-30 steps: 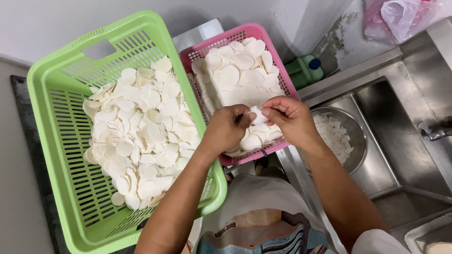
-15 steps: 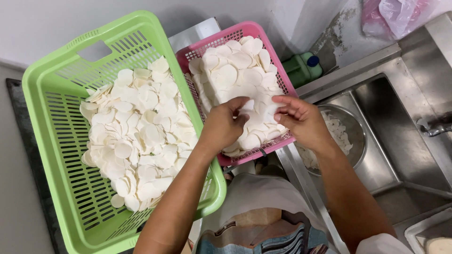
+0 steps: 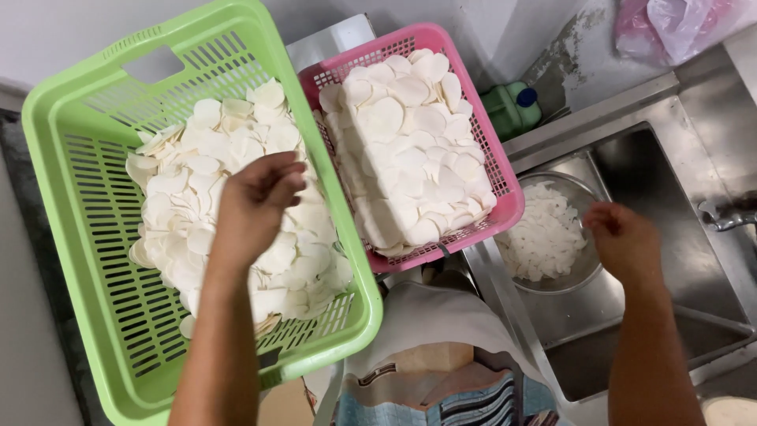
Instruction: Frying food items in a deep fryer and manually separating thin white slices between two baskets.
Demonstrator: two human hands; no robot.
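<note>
My left hand hovers over the big green slotted basket, which is heaped with thin white round slices. Its fingers are curled loosely and I see nothing in them. My right hand hangs over the steel sink, beside a metal bowl of small white pieces; its fingers are bent downward and whether they hold anything is hidden. Between the hands sits a pink mesh basket piled with larger white slices.
A green bottle with a blue cap stands behind the pink basket. A pink plastic bag lies at the top right. A tap handle juts in at the right edge. My striped apron is below.
Both hands have left the pink basket, where they were together on the slices. The left moved over the green basket and the right moved out over the sink bowl.
</note>
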